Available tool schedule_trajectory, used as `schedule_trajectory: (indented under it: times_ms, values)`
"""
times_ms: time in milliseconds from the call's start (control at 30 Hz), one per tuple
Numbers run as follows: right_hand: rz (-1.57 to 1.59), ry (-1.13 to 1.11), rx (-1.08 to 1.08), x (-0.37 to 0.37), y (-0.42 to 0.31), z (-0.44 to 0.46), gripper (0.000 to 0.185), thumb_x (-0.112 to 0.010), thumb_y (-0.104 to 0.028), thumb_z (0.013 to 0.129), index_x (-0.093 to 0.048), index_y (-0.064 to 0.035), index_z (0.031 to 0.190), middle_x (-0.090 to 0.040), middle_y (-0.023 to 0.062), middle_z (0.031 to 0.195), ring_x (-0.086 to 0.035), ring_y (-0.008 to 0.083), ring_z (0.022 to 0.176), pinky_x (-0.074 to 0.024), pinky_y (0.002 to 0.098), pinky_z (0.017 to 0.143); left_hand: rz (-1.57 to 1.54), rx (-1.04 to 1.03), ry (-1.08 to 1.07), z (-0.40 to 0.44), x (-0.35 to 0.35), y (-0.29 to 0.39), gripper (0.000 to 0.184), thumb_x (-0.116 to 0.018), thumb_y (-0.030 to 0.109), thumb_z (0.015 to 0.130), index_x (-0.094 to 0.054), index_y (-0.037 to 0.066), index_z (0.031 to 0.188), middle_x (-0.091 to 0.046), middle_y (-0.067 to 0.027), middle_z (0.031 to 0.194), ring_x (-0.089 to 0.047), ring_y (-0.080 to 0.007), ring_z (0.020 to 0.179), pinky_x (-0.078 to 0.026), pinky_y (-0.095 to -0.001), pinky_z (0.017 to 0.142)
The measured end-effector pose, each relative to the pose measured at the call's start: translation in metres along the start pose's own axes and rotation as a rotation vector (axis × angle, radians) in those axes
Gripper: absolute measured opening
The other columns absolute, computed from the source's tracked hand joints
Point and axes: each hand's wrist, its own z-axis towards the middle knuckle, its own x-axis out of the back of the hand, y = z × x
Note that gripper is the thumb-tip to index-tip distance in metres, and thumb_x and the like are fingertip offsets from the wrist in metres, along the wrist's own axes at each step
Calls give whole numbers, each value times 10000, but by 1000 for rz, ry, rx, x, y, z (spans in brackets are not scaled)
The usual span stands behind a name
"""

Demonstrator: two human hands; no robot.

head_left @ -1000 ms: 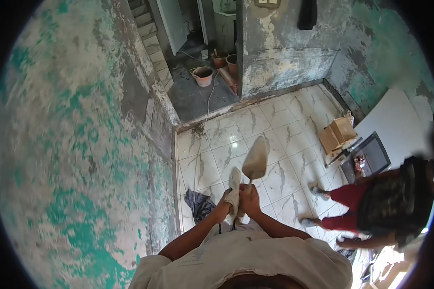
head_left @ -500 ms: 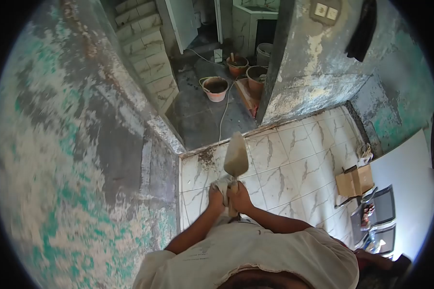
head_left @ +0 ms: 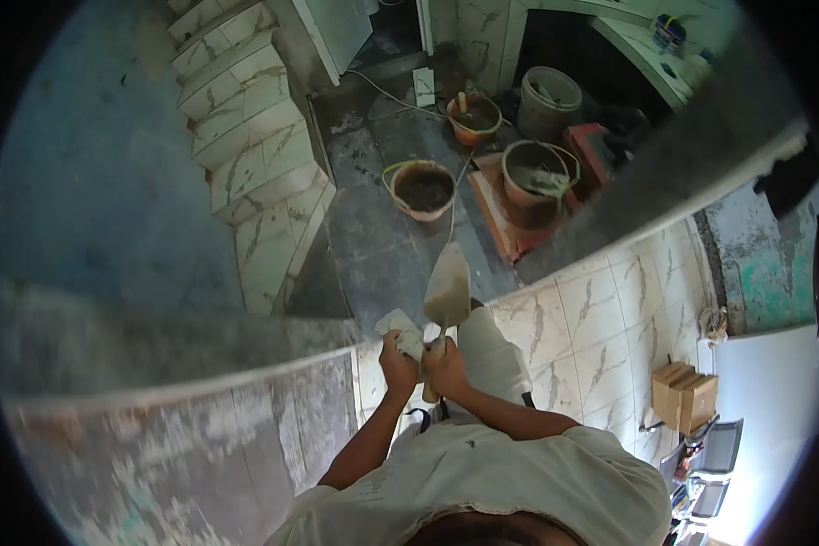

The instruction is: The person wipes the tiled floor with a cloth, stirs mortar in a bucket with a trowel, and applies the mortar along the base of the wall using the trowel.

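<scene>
My right hand [head_left: 445,366] is wrapped round the handle of a trowel [head_left: 448,289], whose blade points forward, away from my body. Close beside it, my left hand [head_left: 399,364] grips a pale cloth [head_left: 400,329] that bunches out above the fingers. Both hands are in front of my shirt, at the doorway. Ahead on the dark floor stands an orange bucket [head_left: 423,214] with dark contents. To its right a larger bucket [head_left: 523,189] with a light handle rests on a reddish-brown board [head_left: 493,214].
Tiled stairs [head_left: 255,136] rise on the left behind the wall end [head_left: 273,350]. Farther back are another orange bucket [head_left: 467,135], a tall pale bucket [head_left: 544,123] and a cable [head_left: 387,94] across the floor. A wall edge [head_left: 646,196] stands at right; cardboard boxes [head_left: 682,398] lie behind it.
I have moved forward into the doorway, so the buckets and stairs appear nearer. The cloth has come away from the trowel toward the left; both hands keep their hold.
</scene>
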Motion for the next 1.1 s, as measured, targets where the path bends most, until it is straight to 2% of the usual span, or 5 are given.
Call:
schedule_trajectory:
  times_ms: [200, 433, 533, 767, 1100]
  values:
    - [397, -230, -249, 20, -104, 157, 196, -633, -104, 831, -492, -21, 938, -620, 89, 907, -637, 161, 813, -551, 294, 641, -89, 42, 4, 210, 14, 37, 430, -668, 54, 784, -416, 24, 1130, -618, -152, 957, -613, -237, 903, -474, -334, 789]
    - [-261, -168, 106, 62, -220, 294, 204, -634, -156, 808, -538, -18, 923, -600, 95, 726, -597, 153, 628, -479, 336, 585, -635, 492, 79, 377, 59, 88, 301, -640, 61, 842, -433, 60, 1060, -532, -74, 1004, -563, -187, 909, -492, -319, 800]
    - [-162, -179, -16, 70, -254, 342, 257, -633, -172, 768, -526, -3, 930, -602, 197, 757, -629, 306, 654, -486, 403, 614, -861, 576, 56, 440, 70, 114, 281, -570, 120, 910, -463, 46, 1160, -576, -102, 1103, -613, -240, 969, -533, -373, 829]
    - [81, -236, -214, 9, -320, 469, 426, -686, -308, 850, -530, -42, 1143, -574, 53, 969, -574, 151, 871, -534, 320, 682, -1364, 665, -521, 617, 23, 89, 398, -436, 247, 975, -460, 11, 1294, -551, -118, 1245, -560, -230, 1107, -464, -382, 953]
    - [748, 68, -155, -114, -454, 615, 290, -642, -65, 870, -511, -6, 1121, -606, 62, 996, -593, 153, 890, -489, 309, 811, -311, 237, -895, 800, -7, 124, 380, -624, 79, 821, -548, -25, 1178, -625, -116, 1055, -598, -176, 952, -484, -326, 838]
